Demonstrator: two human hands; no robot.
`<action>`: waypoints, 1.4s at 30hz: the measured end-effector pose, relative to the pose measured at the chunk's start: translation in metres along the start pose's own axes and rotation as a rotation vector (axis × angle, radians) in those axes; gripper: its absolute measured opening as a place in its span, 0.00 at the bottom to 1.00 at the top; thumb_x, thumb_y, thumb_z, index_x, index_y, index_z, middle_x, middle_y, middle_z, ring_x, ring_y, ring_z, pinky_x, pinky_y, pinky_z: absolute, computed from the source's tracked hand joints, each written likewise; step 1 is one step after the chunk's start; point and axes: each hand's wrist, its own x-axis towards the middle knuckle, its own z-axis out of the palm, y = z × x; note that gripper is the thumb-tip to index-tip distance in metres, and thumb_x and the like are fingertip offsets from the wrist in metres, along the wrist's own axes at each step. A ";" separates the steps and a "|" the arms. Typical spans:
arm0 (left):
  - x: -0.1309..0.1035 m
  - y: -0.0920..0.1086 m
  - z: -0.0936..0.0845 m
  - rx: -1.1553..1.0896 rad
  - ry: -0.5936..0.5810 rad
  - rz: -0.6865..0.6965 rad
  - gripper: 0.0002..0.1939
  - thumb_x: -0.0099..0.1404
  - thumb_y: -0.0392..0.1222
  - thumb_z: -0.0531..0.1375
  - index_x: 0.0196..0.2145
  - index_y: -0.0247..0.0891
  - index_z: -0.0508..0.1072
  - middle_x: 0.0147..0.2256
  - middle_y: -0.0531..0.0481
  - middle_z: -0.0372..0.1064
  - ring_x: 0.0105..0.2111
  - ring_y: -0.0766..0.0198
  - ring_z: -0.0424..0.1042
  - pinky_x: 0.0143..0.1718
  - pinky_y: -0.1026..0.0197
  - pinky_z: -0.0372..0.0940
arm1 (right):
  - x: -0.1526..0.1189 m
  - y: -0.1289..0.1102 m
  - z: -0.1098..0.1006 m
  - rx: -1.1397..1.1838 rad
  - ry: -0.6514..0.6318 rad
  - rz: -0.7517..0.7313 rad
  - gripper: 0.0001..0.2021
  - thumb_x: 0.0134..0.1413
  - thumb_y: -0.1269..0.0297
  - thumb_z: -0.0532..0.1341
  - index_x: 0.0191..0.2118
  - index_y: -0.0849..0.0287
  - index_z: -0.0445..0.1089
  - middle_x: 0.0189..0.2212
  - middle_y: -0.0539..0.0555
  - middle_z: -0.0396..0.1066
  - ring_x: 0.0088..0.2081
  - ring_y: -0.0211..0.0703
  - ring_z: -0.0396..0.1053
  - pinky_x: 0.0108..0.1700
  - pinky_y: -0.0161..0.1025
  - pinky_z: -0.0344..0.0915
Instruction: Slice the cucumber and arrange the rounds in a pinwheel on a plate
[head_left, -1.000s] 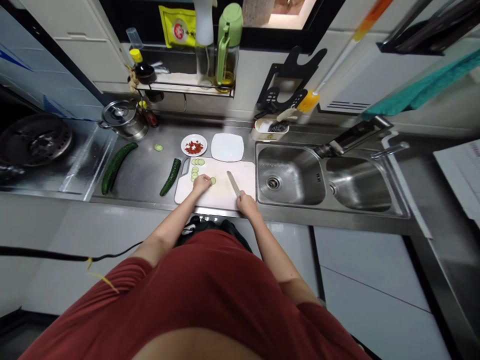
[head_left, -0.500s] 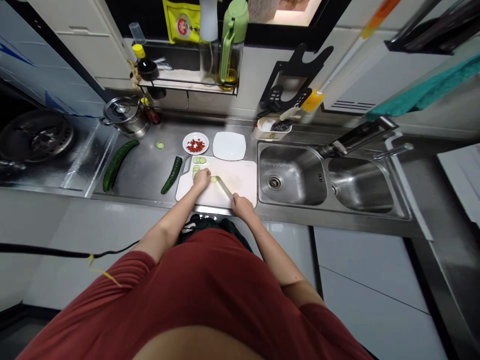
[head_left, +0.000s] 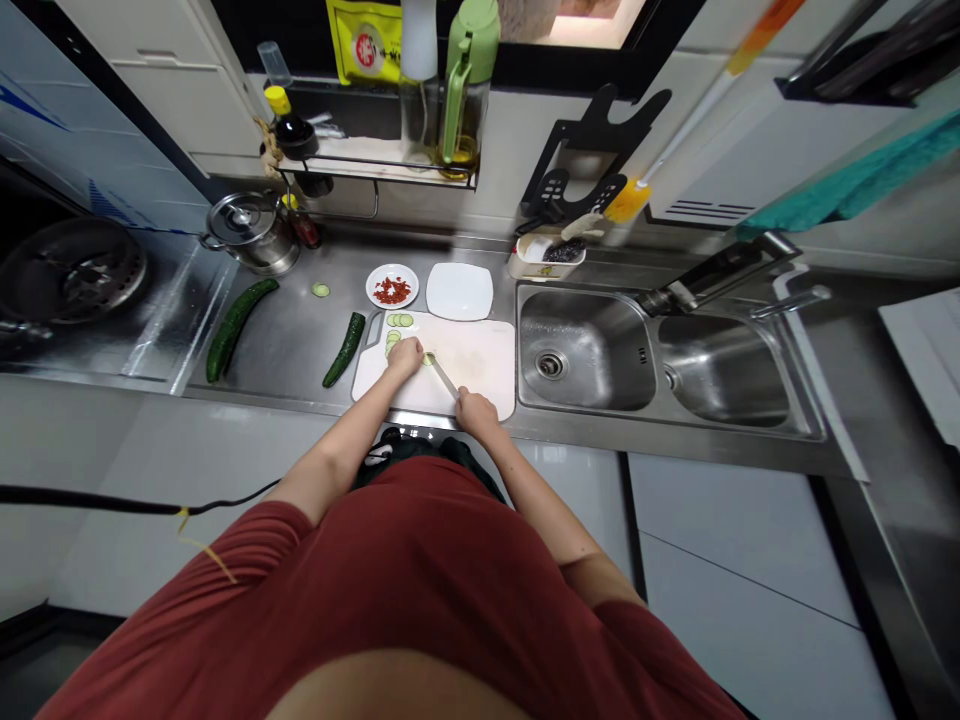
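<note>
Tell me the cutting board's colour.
The cutting board is white, seen best in the head view.

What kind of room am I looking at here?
It looks like a kitchen, probably a home one. There is a double sink set in a steel counter, a lidded pot near the wall, and a white cutting board with cucumber slices on it.

Free room over cutting board [head_left: 486,352] right of knife [head_left: 445,378], white plate [head_left: 459,291] just behind

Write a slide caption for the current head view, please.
Right hand holding a kitchen knife, its tip at a cucumber slice near the left hand, over a white cutting board.
</note>
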 end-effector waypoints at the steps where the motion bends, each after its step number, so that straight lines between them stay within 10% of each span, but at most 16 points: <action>1: 0.001 -0.001 0.000 -0.001 0.008 0.003 0.08 0.59 0.37 0.58 0.35 0.41 0.75 0.40 0.44 0.75 0.42 0.55 0.72 0.42 0.57 0.63 | 0.000 -0.001 0.000 0.000 -0.003 -0.001 0.14 0.65 0.68 0.46 0.52 0.60 0.61 0.42 0.64 0.72 0.45 0.52 0.71 0.45 0.43 0.63; 42: 0.018 0.003 -0.001 0.074 -0.092 -0.060 0.08 0.58 0.40 0.61 0.37 0.41 0.74 0.43 0.45 0.74 0.45 0.57 0.72 0.43 0.61 0.64 | 0.007 -0.009 0.012 0.046 -0.061 0.015 0.12 0.61 0.73 0.48 0.49 0.63 0.61 0.42 0.64 0.72 0.44 0.50 0.72 0.40 0.39 0.63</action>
